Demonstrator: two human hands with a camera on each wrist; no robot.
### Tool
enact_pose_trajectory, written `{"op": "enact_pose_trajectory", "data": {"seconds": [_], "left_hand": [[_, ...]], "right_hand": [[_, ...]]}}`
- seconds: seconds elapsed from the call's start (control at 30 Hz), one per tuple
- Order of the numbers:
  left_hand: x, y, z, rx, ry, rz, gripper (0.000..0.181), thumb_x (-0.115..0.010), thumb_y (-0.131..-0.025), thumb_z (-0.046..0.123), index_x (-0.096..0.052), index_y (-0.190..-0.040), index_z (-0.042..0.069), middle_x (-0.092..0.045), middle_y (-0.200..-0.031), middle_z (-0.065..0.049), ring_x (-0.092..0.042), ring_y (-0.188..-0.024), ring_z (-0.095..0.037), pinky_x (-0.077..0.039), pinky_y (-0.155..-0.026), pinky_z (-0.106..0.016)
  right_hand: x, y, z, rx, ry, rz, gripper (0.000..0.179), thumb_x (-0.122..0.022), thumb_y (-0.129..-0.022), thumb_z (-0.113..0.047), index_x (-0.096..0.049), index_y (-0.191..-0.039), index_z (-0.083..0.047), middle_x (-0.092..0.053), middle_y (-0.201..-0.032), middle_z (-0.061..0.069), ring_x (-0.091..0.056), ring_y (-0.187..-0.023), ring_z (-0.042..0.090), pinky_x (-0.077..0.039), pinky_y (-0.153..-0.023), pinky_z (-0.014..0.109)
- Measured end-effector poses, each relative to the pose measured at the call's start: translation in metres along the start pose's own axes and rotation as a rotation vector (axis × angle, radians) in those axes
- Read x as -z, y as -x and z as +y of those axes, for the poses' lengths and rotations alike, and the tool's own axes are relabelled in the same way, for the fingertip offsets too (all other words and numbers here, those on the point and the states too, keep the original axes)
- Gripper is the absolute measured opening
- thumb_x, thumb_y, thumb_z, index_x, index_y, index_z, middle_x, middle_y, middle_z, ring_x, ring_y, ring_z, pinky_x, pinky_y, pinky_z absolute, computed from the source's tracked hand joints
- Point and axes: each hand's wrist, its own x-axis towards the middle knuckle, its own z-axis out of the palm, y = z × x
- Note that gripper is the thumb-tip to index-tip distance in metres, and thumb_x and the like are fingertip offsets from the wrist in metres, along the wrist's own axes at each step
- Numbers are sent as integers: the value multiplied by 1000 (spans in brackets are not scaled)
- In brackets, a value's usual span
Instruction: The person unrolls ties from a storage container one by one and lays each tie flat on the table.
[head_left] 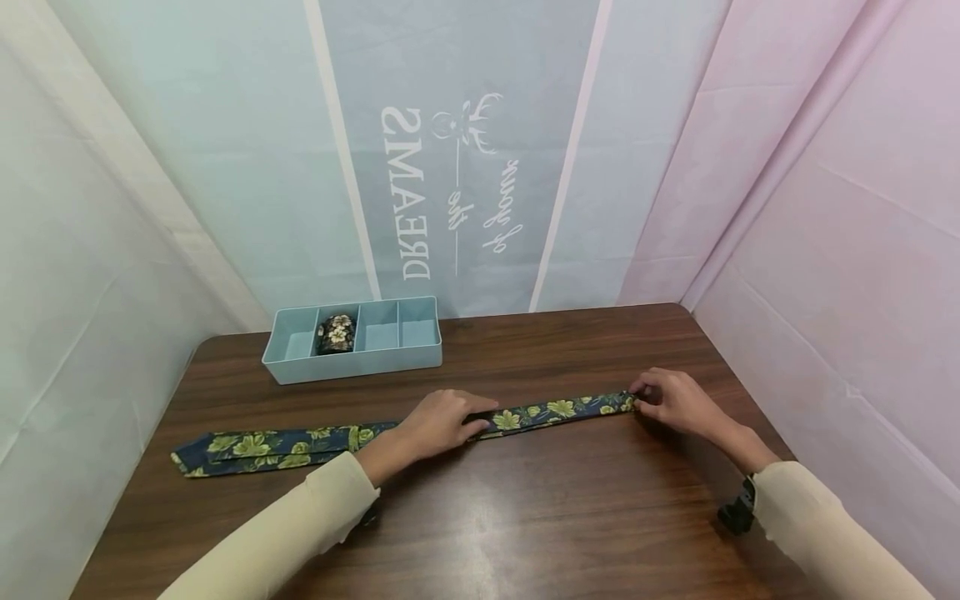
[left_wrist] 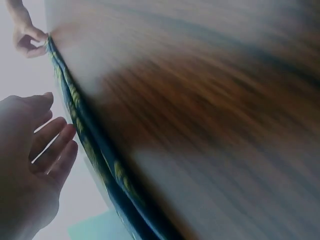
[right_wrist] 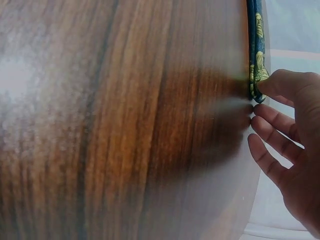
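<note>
Pale blue cloth (head_left: 420, 67) hangs behind the divided tray (head_left: 360, 367), printed with white lettering (head_left: 405, 192) that reads in reverse. Brown, wood-grained and glossy, the worktop (head_left: 570, 517) stretches toward the person from beneath that tray, which stands at the back, probably so that it leaves room in front for the long strip of fabric. Inside the tray, second compartment from the left, sits a compact dark bundle (head_left: 337, 335) with pale flowers; the dividers seem meant to hold such pieces apart.

On the near side of the tray lies the blue necktie (head_left: 551, 414) with yellow-green flowers, running from beyond the tray's left end to well past its right end. Two layers show, the narrower lying over the wide blade near the loop (head_left: 354, 438), so it appears doubled lengthwise, which would shorten it and bring its edges together.

Well to the right of the tray, the right hand (head_left: 678, 404) pinches the tie's end between thumb and forefinger, its other fingers spread, presumably to anchor that end. Just in front of the tray's right end, the left hand (head_left: 442, 423) reaches over the tie with loose, parted fingers, perhaps to steady or smooth it; how firmly they touch, I cannot tell.
</note>
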Motion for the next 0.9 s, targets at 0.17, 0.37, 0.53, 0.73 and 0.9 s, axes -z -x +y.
{"op": "enact_pose_trajectory", "data": {"seconds": [0.17, 0.37, 0.53, 0.73, 0.9], "left_hand": [[11, 13, -7, -5, -7, 97, 35, -73, -103, 25, -75, -134, 11, -76, -130, -5, -74, -115, -20, -63, -93, -40], [23, 39, -22, 3, -37, 185, 34, -76, -101, 26, -77, -131, 10, -77, -125, -6, -74, -113, -21, -63, -90, -41], [36, 66, -35, 42, -74, 240, 35, -80, -97, 26, -78, -128, 10, -78, -121, -6, -75, -110, -23, -63, -88, -44], [50, 93, -45, 126, -58, 272, 44, -82, -96, 26, -73, -137, 14, -77, -126, -7, -75, -110, -25, -63, -87, -46], [59, 111, -53, 130, -74, 322, 49, -84, -94, 24, -72, -139, 13, -77, -124, -10, -76, -105, -25, -64, -81, -45]], "right_hand": [[3, 0, 1, -24, 8, -24, 21, -88, -83, -5, -77, -97, -15, -71, -89, -7, -65, -78, 11, -55, -66, 33], [7, 0, 0, -32, -10, -54, 20, -86, -87, -7, -77, -104, -12, -73, -92, -5, -66, -81, 11, -55, -67, 33], [10, 0, -2, -33, -44, -73, 26, -83, -91, -10, -77, -116, -7, -75, -96, -3, -68, -82, 13, -55, -67, 31], [11, -2, -2, -50, -103, -72, 32, -83, -93, -14, -76, -123, -7, -77, -101, 0, -69, -83, 9, -58, -68, 30], [11, -6, -2, -90, -188, -80, 36, -83, -94, -16, -74, -126, -5, -78, -104, 3, -72, -87, 12, -62, -72, 34]]}}
